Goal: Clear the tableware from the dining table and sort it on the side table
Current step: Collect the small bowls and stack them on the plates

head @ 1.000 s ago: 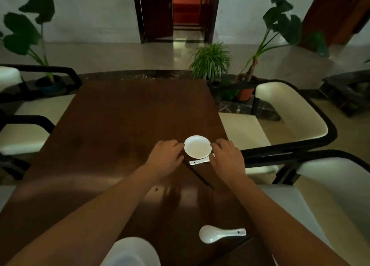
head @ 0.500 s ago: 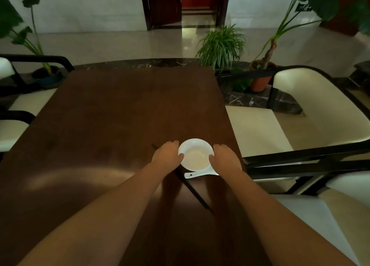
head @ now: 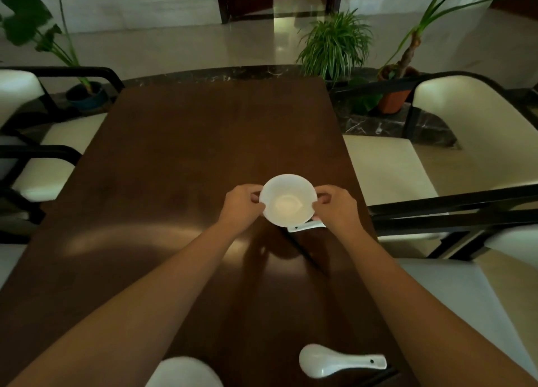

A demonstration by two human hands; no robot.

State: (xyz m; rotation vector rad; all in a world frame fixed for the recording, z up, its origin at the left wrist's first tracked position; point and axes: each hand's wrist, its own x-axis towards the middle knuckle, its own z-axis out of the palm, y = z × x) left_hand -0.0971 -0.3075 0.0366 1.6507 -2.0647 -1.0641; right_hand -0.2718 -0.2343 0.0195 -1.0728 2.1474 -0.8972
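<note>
Bowl (head: pixel 287 201), white, small: I am gripping it by the rim between my left hand (head: pixel 240 209) and right hand (head: pixel 334 209), over the dining table (head: pixel 203 153). Spoon handle (head: pixel 305 227) is showing beneath it, beside dark chopsticks (head: pixel 302 249). Second spoon (head: pixel 340 360) is lying near the table's front edge. A white dish (head: pixel 183 372), possibly another bowl, is sitting cropped at the bottom.

Two bare forearms enter from the near edge, no sleeves visible up to the frame border. Bare left hand (head: pixel 241 209) and bare right hand (head: pixel 337 209): no gloves, rings, watch or wristbands seen. Fingers short, nails unpainted as far as dim light shows. No clothing in view.
</note>
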